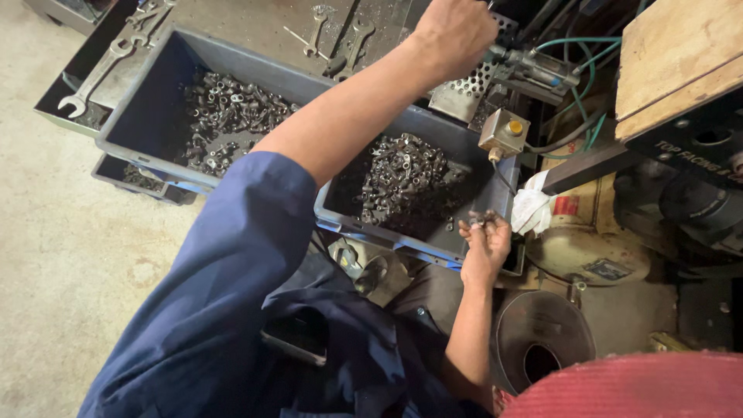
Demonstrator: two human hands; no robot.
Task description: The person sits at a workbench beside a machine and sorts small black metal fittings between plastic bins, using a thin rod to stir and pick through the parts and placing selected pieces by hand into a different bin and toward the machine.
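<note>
My left hand [453, 35] is raised at the top of the view, clenched in a fist beside a perforated metal plate [464, 93] and a pneumatic cylinder [534, 71]. A dark handle pokes out of the fist at the frame's edge; most of it is hidden. My right hand [484, 244] hovers over the near right corner of a grey bin [402, 246] and pinches a few small dark metal parts [474, 220]. Inside that bin lies a heap of small metal parts [402, 178].
A second grey bin [147, 101] with more small parts [228, 116] stands at the left. Wrenches [97, 73] lie on the bench behind. At the right are a button box [505, 131], green hoses [580, 101], a white rag [532, 207], a wooden block [673, 62] and a machine body [588, 255].
</note>
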